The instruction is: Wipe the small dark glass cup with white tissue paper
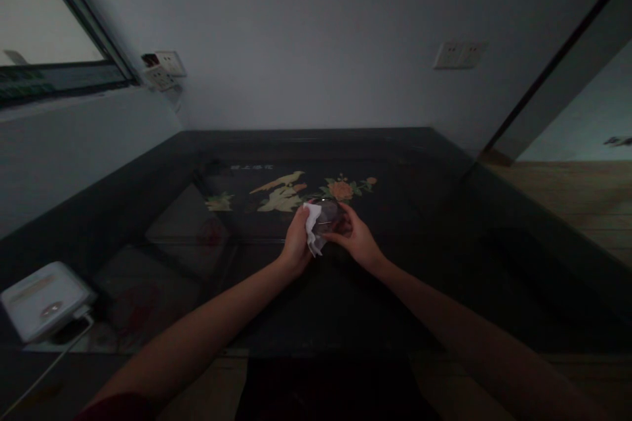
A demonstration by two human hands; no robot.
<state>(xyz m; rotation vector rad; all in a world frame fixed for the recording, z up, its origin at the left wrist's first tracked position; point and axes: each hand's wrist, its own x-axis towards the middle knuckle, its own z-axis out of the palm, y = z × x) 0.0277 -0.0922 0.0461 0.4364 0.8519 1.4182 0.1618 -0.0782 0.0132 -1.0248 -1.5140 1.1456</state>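
Over the middle of a dark table [419, 256], both hands meet around a small clear glass [330, 212]. My left hand [296, 240] is closed on a white tissue [312, 229] and presses it against the glass's left side. My right hand [356, 237] curls its fingers round the glass from the right and holds it. The light is dim, so the glass shows only faintly.
A painted bird and flower design [291, 192] lies on the tabletop just beyond the hands. A white device [42, 299] with a cable sits at the table's left near corner. Wall sockets [162, 69] and a switch plate [458, 54] are on the walls behind.
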